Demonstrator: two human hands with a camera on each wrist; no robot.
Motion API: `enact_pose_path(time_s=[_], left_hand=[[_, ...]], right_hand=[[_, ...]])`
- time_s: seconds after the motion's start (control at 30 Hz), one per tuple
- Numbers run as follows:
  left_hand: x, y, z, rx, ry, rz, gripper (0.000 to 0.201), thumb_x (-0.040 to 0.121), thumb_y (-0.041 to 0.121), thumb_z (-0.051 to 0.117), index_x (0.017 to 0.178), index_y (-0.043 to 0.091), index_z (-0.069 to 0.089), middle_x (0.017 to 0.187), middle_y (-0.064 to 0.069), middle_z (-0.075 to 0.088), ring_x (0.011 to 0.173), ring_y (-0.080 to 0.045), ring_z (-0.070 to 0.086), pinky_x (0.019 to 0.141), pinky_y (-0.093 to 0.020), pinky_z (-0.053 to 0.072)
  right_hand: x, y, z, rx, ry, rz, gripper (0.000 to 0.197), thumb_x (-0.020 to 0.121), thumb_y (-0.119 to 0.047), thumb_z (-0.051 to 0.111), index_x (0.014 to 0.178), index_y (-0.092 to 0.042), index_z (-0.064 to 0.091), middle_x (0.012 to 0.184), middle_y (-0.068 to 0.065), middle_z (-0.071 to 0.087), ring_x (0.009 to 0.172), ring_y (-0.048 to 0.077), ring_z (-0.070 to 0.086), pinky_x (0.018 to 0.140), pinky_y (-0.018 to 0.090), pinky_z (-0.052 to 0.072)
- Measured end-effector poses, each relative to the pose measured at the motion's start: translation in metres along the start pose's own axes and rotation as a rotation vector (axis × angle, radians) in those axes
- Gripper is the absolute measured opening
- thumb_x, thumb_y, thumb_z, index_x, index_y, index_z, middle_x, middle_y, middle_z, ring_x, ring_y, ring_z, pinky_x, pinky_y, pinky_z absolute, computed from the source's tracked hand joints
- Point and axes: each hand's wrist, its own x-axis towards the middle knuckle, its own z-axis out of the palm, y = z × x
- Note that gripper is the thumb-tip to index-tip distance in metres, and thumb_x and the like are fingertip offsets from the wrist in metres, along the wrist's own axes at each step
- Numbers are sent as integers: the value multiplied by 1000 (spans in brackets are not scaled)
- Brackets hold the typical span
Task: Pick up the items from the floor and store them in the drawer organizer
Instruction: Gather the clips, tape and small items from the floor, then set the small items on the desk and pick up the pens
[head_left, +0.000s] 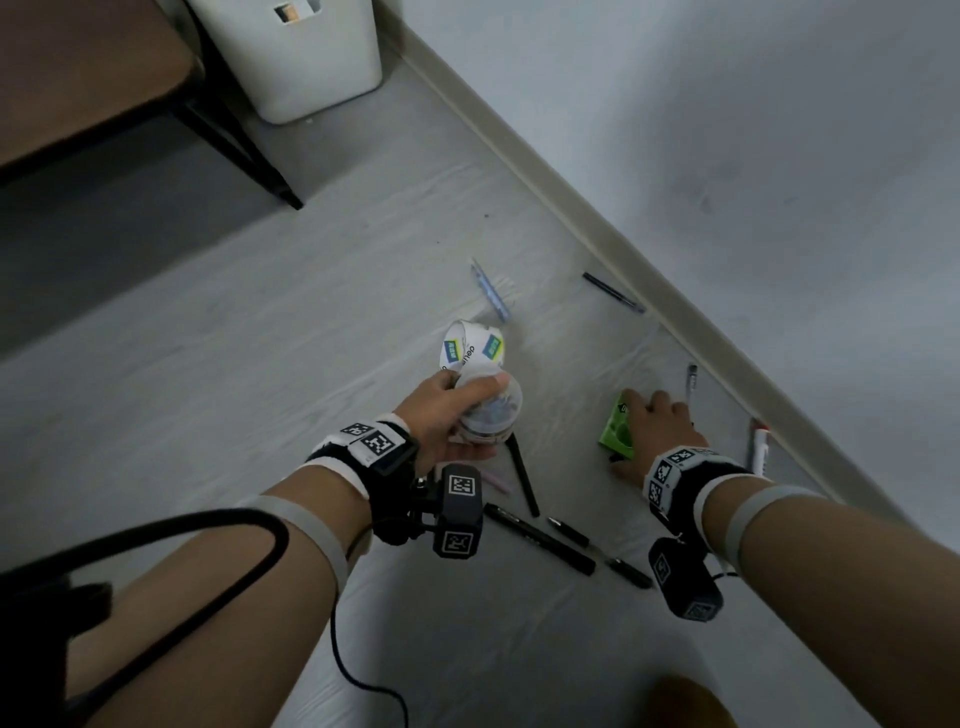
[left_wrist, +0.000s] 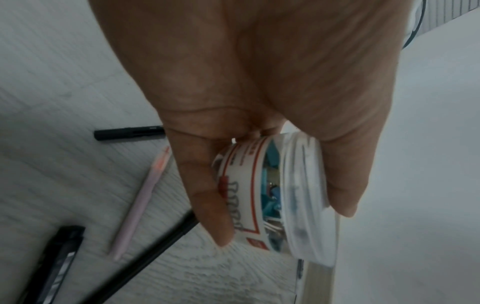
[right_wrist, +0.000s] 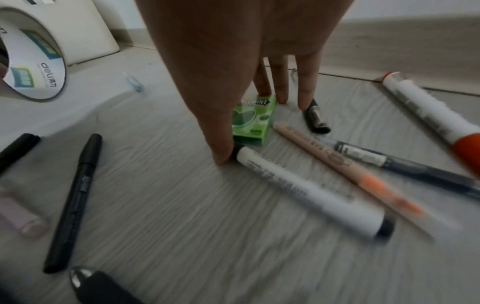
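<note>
You can read "deli" on the inner core of the tape roll. The green box shows letters ending in "MINT"; its other print is too blurred.

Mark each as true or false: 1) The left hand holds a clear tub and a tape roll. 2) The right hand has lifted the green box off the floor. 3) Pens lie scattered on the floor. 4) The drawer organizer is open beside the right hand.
1) True: the left hand grips the clear tub with the tape roll.
2) False: the right hand reaches over the green box, which lies on the floor.
3) True: for example the black pen.
4) False: no open organizer is visible there.
</note>
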Motion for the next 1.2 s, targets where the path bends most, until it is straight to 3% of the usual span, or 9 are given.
enact_pose_path(time_s=[0.13, 0.27, 0.4, 0.5, 0.63, 0.73, 0.87, 1.07, 1.2], left_hand=[[-17, -7, -6, -71, 60, 0, 42, 85, 32, 74, 121, 16, 60, 110, -9, 70, 85, -27, 69, 62, -36, 58], [-55, -24, -10, -162, 115, -55, 34, 88, 30, 73, 116, 16, 61, 103, -6, 70, 83, -24, 68, 67, -39, 60], [-105, -33, -8, -199, 163, -97, 43, 87, 30, 73, 123, 13, 58, 117, -11, 67, 94, -29, 67, 65, -38, 58], [-152, -20, -2, -255, 181, -119, 48, 86, 31, 74, 126, 12, 56, 120, -12, 68, 94, -30, 68, 65, -38, 58], [-226, 21, 8, -300, 199, -119, 49, 85, 30, 75, 126, 12, 55, 118, -13, 68, 91, -29, 69, 65, -39, 58], [-300, 69, 11, -354, 232, -101, 52, 84, 29, 76, 127, 12, 52, 121, -13, 66, 96, -31, 68, 66, -41, 59], [-408, 142, 7, -339, 315, -62, 52, 83, 31, 77, 125, 14, 51, 123, -10, 64, 98, -29, 67, 64, -38, 58], [-615, 224, -19, -524, 600, 139, 56, 78, 33, 82, 122, 18, 52, 124, -10, 63, 102, -31, 67, 63, -38, 58], [-756, 222, -40, -669, 818, 320, 57, 74, 36, 84, 120, 22, 52, 119, -14, 64, 91, -30, 66, 58, -33, 54]], right_hand=[[-6, -11, -10, -39, -16, 45, 93, 70, -43, 81, 138, -15, 24, 140, 15, 29, 121, 41, 45, 91, 48, 48], [-33, -16, -15, 36, -71, -40, 41, 85, -20, 64, 117, -12, 41, 117, 16, 55, 98, 37, 61, 78, 40, 52], [-80, -14, -38, 183, 42, -33, 29, 91, -17, 55, 117, -8, 48, 107, 18, 59, 94, 38, 61, 70, 34, 44], [-125, -19, -71, 354, 65, -99, 25, 92, -21, 56, 113, -8, 57, 106, 16, 61, 98, 38, 61, 74, 31, 44], [-188, -39, -131, 488, 8, -193, 12, 86, -32, 64, 93, -22, 62, 95, 7, 62, 93, 32, 62, 74, 28, 40], [-247, -67, -196, 590, -62, -295, 22, 82, -39, 65, 98, -24, 64, 101, 9, 67, 92, 31, 64, 81, 36, 51], [-332, -113, -306, 749, -195, -455, 9, 89, -10, 62, 96, -14, 57, 99, 15, 61, 93, 38, 64, 70, 52, 61], [-463, -199, -466, 551, -275, -797, 22, 85, -19, 64, 97, -26, 48, 94, 9, 69, 85, 32, 68, 68, 47, 59], [-578, -286, -529, 493, -372, -997, 25, 90, -11, 65, 98, -25, 45, 105, 6, 69, 89, 26, 70, 66, 46, 62]])
